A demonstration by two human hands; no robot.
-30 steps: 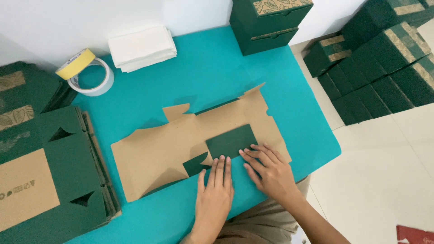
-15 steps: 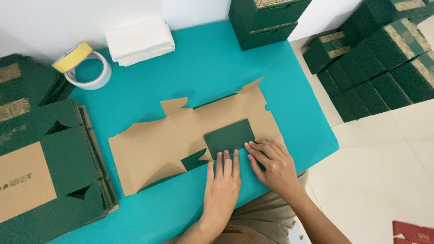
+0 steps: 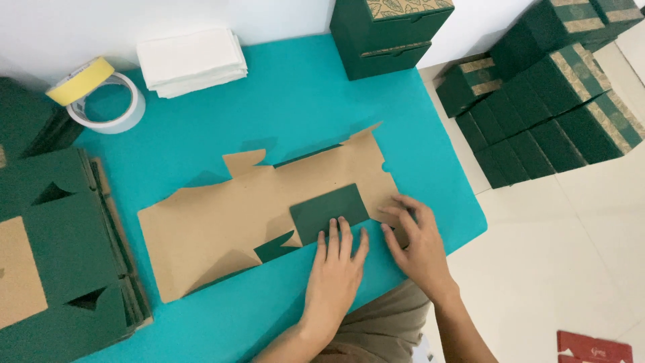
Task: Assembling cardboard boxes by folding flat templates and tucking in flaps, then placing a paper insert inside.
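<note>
The flat box blank lies brown side up near the front edge of the teal desk, with 1 green flap folded over onto it. The left hand lies flat, fingers straight and together, their tips pressing the flap's near edge. The right hand lies just beside it, fingers spread and open on the blank's right end, gripping nothing. To do this fold well, I judge both palms should press evenly along the crease, the blank kept from sliding.

Left of the blank sits a stack of more flat blanks, green side up. Behind are 2 tape rolls, a white paper pile and 2 stacked green boxes. On the floor to the right stand many finished boxes.
</note>
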